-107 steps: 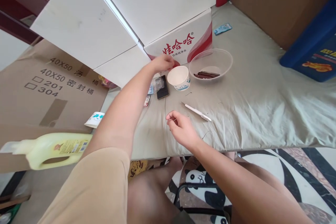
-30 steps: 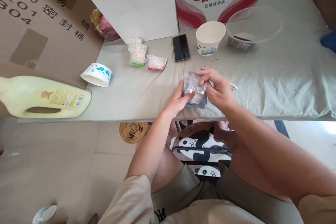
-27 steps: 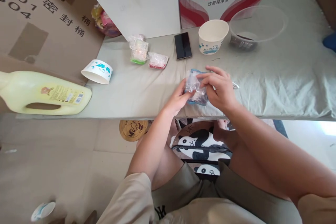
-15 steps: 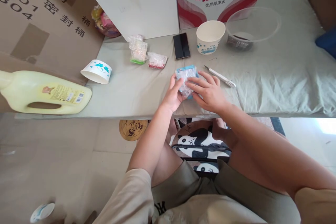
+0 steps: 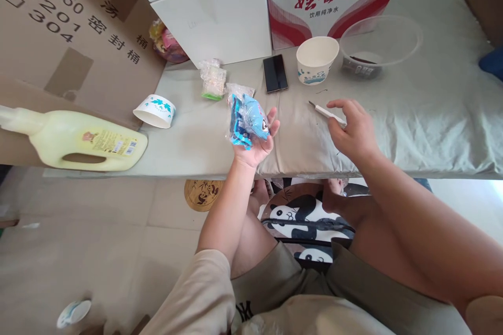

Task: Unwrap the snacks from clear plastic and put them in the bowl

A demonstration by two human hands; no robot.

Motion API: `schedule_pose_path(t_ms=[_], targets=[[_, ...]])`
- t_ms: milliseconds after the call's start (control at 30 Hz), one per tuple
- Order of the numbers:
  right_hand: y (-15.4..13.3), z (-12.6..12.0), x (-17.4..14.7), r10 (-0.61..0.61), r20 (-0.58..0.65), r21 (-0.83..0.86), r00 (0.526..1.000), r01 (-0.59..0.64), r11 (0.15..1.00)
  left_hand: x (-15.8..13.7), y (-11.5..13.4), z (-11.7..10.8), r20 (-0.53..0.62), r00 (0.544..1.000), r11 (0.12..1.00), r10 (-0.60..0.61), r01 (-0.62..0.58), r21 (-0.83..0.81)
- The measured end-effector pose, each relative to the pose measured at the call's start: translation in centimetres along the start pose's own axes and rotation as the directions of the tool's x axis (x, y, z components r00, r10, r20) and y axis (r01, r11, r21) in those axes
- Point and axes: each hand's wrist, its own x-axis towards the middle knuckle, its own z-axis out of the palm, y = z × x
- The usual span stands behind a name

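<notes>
Holding the blue packet (image 5: 253, 118) in your left hand (image 5: 257, 146), you keep it raised in front of the desk (image 5: 302, 157), left of the knife. Your left palm faces up with the packet resting in it; the fingers curl at its right side, and the thumb is hidden behind the wrapper. Your right hand (image 5: 356, 133) has its thumb and forefinger spread apart around the white knife (image 5: 324, 111), whose tip points up and to the left. You cannot tell whether those fingers touch it.

Beyond the knife, a paper bowl (image 5: 314, 74) stands upright, with a clear tub (image 5: 396, 57) just to its right holding something dark. The phone (image 5: 275, 73) lies flat to the left of that bowl. A clear-wrapped packet (image 5: 241, 90) is partly hidden behind the blue one, and a green-edged packet (image 5: 214, 84) lies near it on the left, in front of a white box (image 5: 220, 21). Farther left, a tipped bowl (image 5: 155, 111) rests on its side, beside the base of the yellow bottle (image 5: 86, 138).
</notes>
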Motion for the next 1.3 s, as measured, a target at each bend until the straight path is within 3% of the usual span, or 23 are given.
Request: schedule_pose_path(t_ms=[167, 333, 433, 533, 600, 700, 800, 900, 1067, 1200, 1300], targets=[[0.8, 0.5, 0.2, 0.037, 0.061, -0.09, 0.997, -0.031, 0.995, 0.0, -0.5, 0.9, 0.022, 0.999, 0.998, 0.047, -0.046, -0.039], [-0.3, 1.3, -0.1, -0.04, 0.129, -0.009, 0.991, 0.041, 0.999, 1.1, -0.9, 0.4, -0.029, 0.999, 0.994, 0.017, -0.02, -0.106], [-1.2, 1.7, -0.5, -0.065, 0.195, 0.025, 0.979, 0.061, 0.998, 2.0, -0.8, 0.1, -0.125, 0.992, 0.999, 0.033, -0.038, -0.033], [-1.5, 1.9, -0.7, -0.061, 0.259, 0.019, 0.964, 0.058, 0.998, 2.5, 0.1, -0.4, -0.163, 0.977, 0.989, 0.134, -0.121, 0.088], [-1.5, 1.8, -0.6, -0.035, 0.291, -0.008, 0.956, 0.039, 0.999, 2.6, 1.0, -0.8, -0.172, 0.95, 0.96, 0.261, -0.236, 0.153], [-1.1, 1.5, -0.3, 0.039, 0.299, -0.095, 0.954, -0.011, 0.995, 2.3, 2.3, -1.6, -0.217, 0.858, 0.88, 0.465, -0.42, 0.222], [-0.1, 1.2, 0.1, 0.099, 0.22, -0.231, 0.97, -0.047, 0.972, 1.9, 2.7, -2.3, -0.283, 0.807, 0.854, 0.518, -0.47, 0.224], [1.4, 0.9, 0.4, 0.189, 0.141, -0.363, 0.972, -0.127, 0.923, 1.7, 2.5, -2.8, -0.3, 0.847, 0.899, 0.439, -0.409, 0.158], [2.5, 0.3, 1.0, 0.303, 0.201, -0.433, 0.932, -0.193, 0.881, 1.6, 1.9, -2.3, -0.282, 0.898, 0.941, 0.338, -0.32, 0.111], [0.6, -0.5, 1.4, 0.359, 0.277, -0.233, 0.891, -0.3, 0.925, 1.2, 0.9, -1.0, -0.224, 0.929, 0.956, 0.293, -0.279, 0.093], [-1.4, -0.7, 0.9, 0.422, 0.345, 0.026, 0.839, -0.458, 0.889, 0.8, -0.2, 0.1, -0.125, 0.947, 0.953, 0.295, -0.282, 0.114]])
